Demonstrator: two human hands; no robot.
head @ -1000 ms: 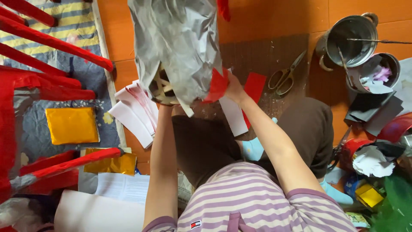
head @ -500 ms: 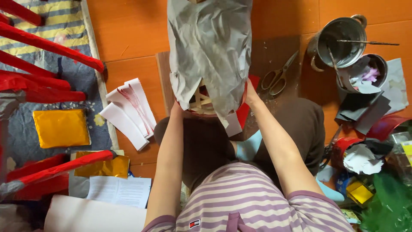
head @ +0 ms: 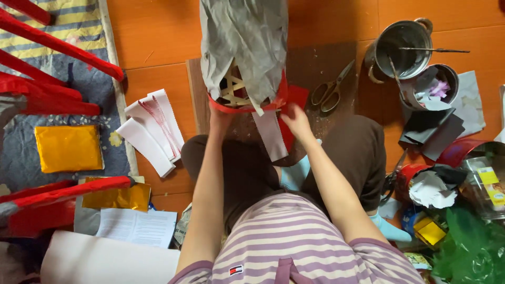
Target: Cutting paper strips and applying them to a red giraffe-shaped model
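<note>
A tall paper-covered frame (head: 244,47) with grey crinkled paper, bamboo sticks showing inside and a red paper rim (head: 239,108) stands in front of my knees. My left hand (head: 220,120) grips the red rim at its lower left. Over at the rim's right side, my right hand (head: 297,121) pinches red paper (head: 297,97). A white paper strip (head: 271,134) hangs down from the rim between my hands.
Scissors (head: 331,89) lie on a brown board right of the frame. A metal pot (head: 402,50) with a brush, a small can, black paper and scraps crowd the right. White strips (head: 150,131), gold foil (head: 68,147) and red frame bars (head: 58,47) lie left.
The grey frame has shifted and now stands more upright and centred. My hands moved down to its red bottom rim, and the white strip now hangs free.
</note>
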